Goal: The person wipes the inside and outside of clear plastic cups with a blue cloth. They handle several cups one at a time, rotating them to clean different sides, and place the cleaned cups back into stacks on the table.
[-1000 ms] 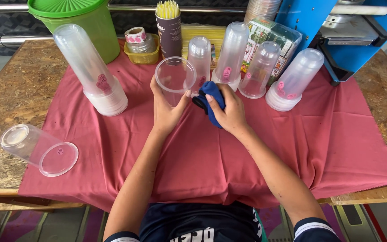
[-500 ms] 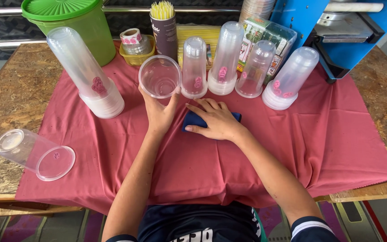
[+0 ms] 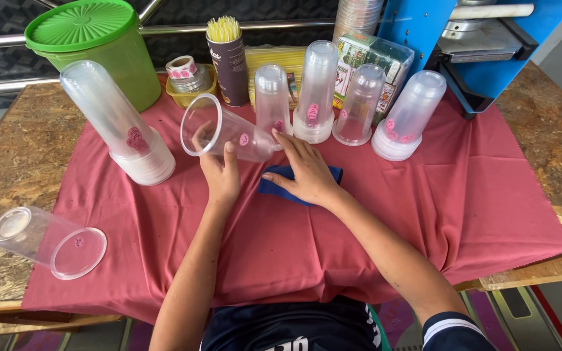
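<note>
Left hand (image 3: 221, 177) grips a tilted cup (image 3: 226, 135); right hand (image 3: 307, 172), open on a cloth (image 3: 297, 183), could topple the cup stacks (image 3: 313, 91) just beyond.

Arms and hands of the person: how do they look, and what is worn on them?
Both forearms are bare. The left hand and right hand wear no gloves; no rings or watch can be seen. Only the right arm shows a sleeve, at the frame's bottom: dark navy with white stripes at its edge. The left sleeve is out of view.
</note>
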